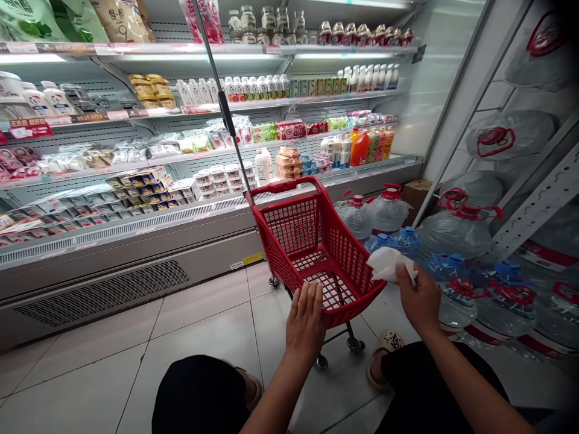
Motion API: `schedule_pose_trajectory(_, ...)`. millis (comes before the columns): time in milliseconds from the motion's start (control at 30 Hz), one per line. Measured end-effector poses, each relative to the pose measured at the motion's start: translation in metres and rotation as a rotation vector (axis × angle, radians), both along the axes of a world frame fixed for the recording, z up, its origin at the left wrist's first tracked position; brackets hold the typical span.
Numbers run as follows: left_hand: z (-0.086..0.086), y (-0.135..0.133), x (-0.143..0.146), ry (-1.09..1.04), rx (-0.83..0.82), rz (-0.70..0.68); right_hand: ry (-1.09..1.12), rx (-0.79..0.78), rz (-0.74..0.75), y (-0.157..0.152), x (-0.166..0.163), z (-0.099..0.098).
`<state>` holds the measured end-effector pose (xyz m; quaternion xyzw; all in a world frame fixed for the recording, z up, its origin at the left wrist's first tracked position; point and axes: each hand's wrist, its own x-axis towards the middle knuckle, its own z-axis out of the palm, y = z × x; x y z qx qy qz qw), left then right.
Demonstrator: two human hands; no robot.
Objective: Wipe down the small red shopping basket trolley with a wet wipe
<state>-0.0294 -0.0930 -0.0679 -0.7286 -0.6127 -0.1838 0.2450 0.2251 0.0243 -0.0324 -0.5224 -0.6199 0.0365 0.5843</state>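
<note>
the left hand (pixel 306 319) rests flat, fingers spread, on the near rim of the red basket (pixel 316 241), likely steadying the wheeled thing on the floor. just right, the right hand (pixel 418 298) pinches a crumpled white cloth (pixel 388 263), near the water jugs (pixel 456 283).

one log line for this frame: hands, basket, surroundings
left hand: on red basket rim | right hand: holds white cloth | basket: empty, on floor | water jugs: right

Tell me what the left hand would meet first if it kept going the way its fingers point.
The left hand already rests its fingertips on the red basket at its near rim; straight on lies the basket's empty inside.
</note>
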Motion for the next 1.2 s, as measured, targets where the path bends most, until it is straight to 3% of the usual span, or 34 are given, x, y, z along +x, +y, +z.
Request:
schedule_pose_trajectory(133,0.000,0.001,0.000,-0.001,0.005,0.007,-0.255,0.102,0.099,0.003,0.012,-0.009)
schedule_pose_trajectory(267,-0.001,0.001,0.000,0.004,0.017,0.008,-0.516,0.099,0.318,-0.011,0.031,-0.041)
schedule_pose_trajectory(367,-0.001,0.001,-0.001,-0.002,0.023,0.006,-0.590,0.069,0.474,-0.027,0.035,-0.059)
schedule_pose_trajectory(467,-0.002,0.001,-0.001,-0.005,0.028,0.003,-0.403,0.055,0.398,-0.032,0.028,-0.055)
schedule_pose_trajectory(567,-0.001,0.001,-0.001,0.000,0.030,-0.003,-0.116,0.090,0.131,-0.023,0.020,-0.035)
schedule_pose_trajectory(633,-0.001,0.001,-0.001,-0.002,0.028,-0.004,-0.058,0.134,0.018,-0.013,0.019,-0.025)
schedule_pose_trajectory(700,-0.001,0.001,-0.001,-0.008,0.026,-0.003,-0.145,0.148,0.051,-0.006,0.022,-0.026)
schedule_pose_trajectory(867,0.002,0.001,-0.004,-0.004,0.022,-0.018,-0.458,0.002,0.411,-0.012,0.028,-0.056)
schedule_pose_trajectory(1000,0.005,0.000,-0.007,0.009,0.003,-0.031,-0.554,-0.025,0.385,-0.025,0.021,-0.068)
schedule_pose_trajectory(1200,0.003,-0.002,-0.006,-0.016,0.001,-0.026,-0.672,0.026,0.341,-0.022,0.019,-0.061)
